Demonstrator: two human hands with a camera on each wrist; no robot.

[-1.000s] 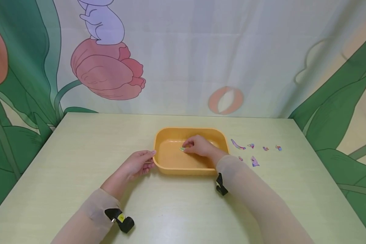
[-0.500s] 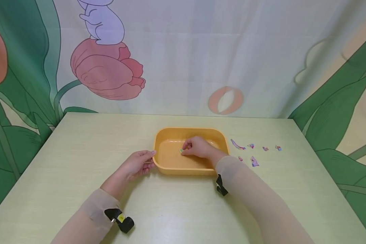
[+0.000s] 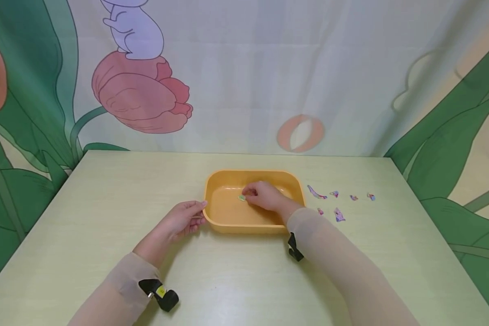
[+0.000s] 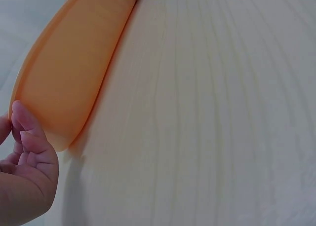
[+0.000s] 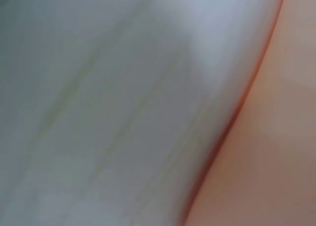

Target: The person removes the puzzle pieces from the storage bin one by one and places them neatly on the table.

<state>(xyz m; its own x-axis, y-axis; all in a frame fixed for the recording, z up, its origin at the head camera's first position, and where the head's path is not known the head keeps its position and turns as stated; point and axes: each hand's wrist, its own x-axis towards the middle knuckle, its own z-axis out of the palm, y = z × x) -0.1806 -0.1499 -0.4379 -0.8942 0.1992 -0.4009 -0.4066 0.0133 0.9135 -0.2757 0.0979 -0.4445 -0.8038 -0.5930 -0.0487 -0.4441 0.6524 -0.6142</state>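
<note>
A yellow plastic tray (image 3: 224,213) sits on the table in the head view. My left hand (image 3: 184,219) pinches its left rim between thumb and fingers; the left wrist view shows these fingers against the outer wall of the tray (image 4: 69,63). Inside the tray, my right hand (image 3: 265,195) holds a small flat green-and-white piece (image 3: 242,198) at its fingertips, just above or on the tray floor; which one I cannot tell. Only the tray's side (image 5: 266,171) and the tabletop appear in the right wrist view, with that hand out of sight.
Several small purple, pink and blue cutout pieces lie on the table right of the tray, among them a long curved one (image 3: 317,192) and a larger purple one (image 3: 339,214). A printed curtain (image 3: 236,81) hangs behind the table (image 3: 228,276).
The right hand has shifted only slightly inside the tray, and the green piece at its fingertips has tilted and turned a little. The left hand stays at the rim.
</note>
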